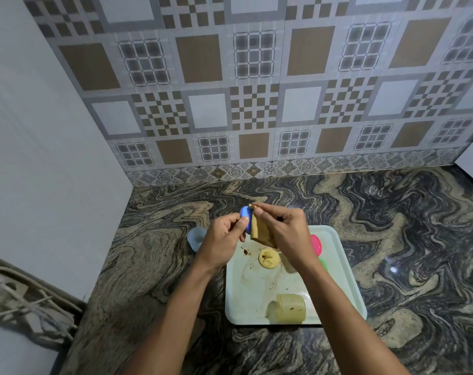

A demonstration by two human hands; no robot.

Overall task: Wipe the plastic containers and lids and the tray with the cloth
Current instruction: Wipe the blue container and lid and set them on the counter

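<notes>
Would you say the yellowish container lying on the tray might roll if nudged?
Probably: the yellowish container is round and lies on its side on the tray. It looks like plastic, so likely light; the raised rim may stop it.

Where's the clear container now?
Head view: the clear container sits on the countertop, off the far-left corner of the tray, just left of the left hand.

Bare counter [419, 226] lies right of the tray [240, 301] and behind it to the tiled wall [257, 104]. A clear container [196, 237] stands just left of the tray. On the tray: yellow lid [269, 259], pink lid [316, 244], green lid [323, 263], tipped tan container [290, 308]. Above its far-left corner, the left hand [224, 239] holds a blue lid [245, 216], the right hand [284, 228] a cloth [259, 231].
</notes>
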